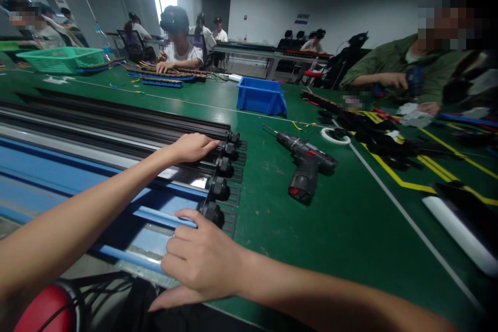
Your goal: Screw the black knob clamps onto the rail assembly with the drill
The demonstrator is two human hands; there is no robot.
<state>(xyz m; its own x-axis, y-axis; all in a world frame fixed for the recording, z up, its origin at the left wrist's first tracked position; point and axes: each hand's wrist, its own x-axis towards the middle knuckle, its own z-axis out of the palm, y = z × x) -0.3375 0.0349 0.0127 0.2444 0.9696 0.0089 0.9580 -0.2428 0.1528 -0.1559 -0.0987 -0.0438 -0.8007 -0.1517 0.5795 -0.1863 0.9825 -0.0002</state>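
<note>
My left hand (194, 147) lies over the dark long bars (128, 122), its fingertips close to a black cable gland (230, 150) at one bar's end. It is open, with the fingers stretched along the bar; their undersides are hidden. Nearer to me, my right hand (208, 259) is over the end of a blue metal profile (171, 216). Its index finger reaches toward the nearest black gland (213, 212). The other fingers bend downward and the thumb sticks out apart, so this hand is open too. Several bars lie side by side, glands pointing right.
A black cordless drill (305, 161) lies right of the bars. Beyond stand a blue bin (261, 96) and a green basket (64, 59). A white ring (335, 136) lies near yellow floor-style tape (389, 174). Co-workers (181, 52) sit across the green table (280, 249).
</note>
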